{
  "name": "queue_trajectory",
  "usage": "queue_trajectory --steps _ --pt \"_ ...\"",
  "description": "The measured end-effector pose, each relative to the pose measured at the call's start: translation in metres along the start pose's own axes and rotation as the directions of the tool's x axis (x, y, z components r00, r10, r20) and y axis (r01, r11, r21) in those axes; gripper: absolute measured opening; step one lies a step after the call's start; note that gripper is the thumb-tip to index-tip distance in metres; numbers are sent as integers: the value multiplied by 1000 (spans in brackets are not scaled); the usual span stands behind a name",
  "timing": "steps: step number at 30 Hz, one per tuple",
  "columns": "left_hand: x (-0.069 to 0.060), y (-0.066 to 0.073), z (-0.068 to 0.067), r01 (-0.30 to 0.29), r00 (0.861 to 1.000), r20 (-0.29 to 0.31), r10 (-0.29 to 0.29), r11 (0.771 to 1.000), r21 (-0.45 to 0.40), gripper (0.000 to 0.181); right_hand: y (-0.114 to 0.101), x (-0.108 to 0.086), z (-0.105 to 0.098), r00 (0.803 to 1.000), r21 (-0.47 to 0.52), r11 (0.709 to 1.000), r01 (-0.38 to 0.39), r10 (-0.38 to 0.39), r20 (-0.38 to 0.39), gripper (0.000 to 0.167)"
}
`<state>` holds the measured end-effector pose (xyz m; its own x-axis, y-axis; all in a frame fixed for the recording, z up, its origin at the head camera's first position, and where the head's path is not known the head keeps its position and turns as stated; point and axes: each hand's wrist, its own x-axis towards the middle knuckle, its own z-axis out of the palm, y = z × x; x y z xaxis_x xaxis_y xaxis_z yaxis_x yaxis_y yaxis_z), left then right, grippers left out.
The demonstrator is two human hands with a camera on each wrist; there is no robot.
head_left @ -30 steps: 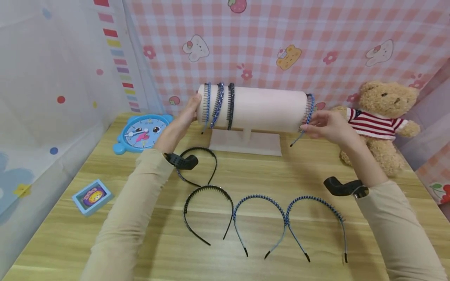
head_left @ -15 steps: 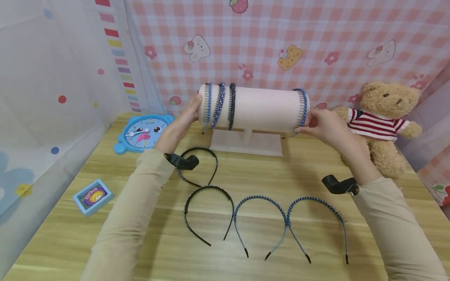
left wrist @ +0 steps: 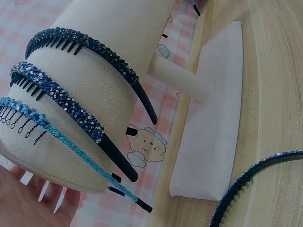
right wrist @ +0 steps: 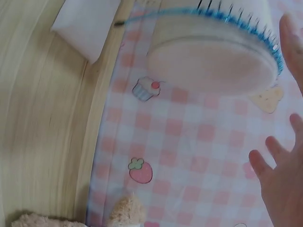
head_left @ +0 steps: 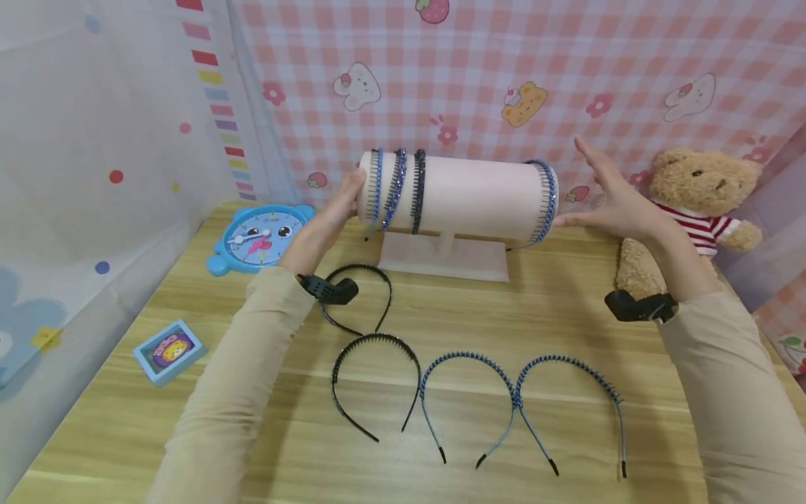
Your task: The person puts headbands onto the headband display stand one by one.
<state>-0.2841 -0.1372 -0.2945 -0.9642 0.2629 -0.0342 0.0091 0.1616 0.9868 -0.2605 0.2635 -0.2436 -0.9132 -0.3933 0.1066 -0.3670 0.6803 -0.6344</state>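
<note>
A pale cylindrical headband stand stands on the table. My left hand rests against its left end, fingers fairly straight in the left wrist view. Near that end sit a light blue toothed headband, a glittery blue headband and a glittery black headband. Around the right end is a blue beaded headband, one tip dangling below. Just right of it, my right hand is spread and holds nothing, apart from the headband.
Several headbands lie in front of the stand, including a black one and a blue one. A blue toy clock and small blue frame lie left. A teddy bear sits right, before a checked curtain.
The blue headband has slid left onto the stand's right end. My right hand has let go of it, spread its fingers and drawn back right. The left hand stays at its end.
</note>
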Motion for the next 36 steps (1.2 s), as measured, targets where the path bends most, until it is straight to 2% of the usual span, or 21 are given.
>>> queue_trajectory --steps 2,5,8,11,15,18,21,25,29,34,36 --pt "0 0 0 -5 1000 -1 5 1000 5 56 3 6 -3 999 -24 999 38 -37 30 108" --pt "0 0 0 -10 1000 -3 10 1000 1 55 4 12 -4 996 -31 998 53 -50 75 99" --pt "0 -1 1 -7 1000 7 8 1000 -4 55 3 14 -3 996 -38 999 16 -13 94 87" --pt "0 -1 1 -5 1000 15 4 1000 3 56 1 13 -1 997 -109 994 -13 21 75 83" --pt "0 0 0 -1 1000 7 1 1000 8 57 -4 14 0 999 -207 978 4 6 44 81" --pt "2 0 0 17 1000 -10 -17 1000 -2 57 -7 15 1 999 -210 978 4 6 45 82" --pt "2 1 1 44 999 -18 -44 999 -1 58 -10 17 2 998 -198 980 -28 40 57 84" --pt "0 -1 1 22 1000 -7 -22 1000 1 56 -16 19 4 996 -174 984 -44 57 69 87" --pt "0 -2 1 13 1000 0 -13 1000 1 57 -26 25 13 997 -188 982 -21 34 67 88" --pt "-1 0 0 19 1000 -2 -19 1000 -6 58 -42 37 27 999 -277 961 15 -1 52 84" --pt "0 0 0 8 1000 1 -8 1000 -12 57 -47 42 32 998 -318 947 50 -38 43 82"
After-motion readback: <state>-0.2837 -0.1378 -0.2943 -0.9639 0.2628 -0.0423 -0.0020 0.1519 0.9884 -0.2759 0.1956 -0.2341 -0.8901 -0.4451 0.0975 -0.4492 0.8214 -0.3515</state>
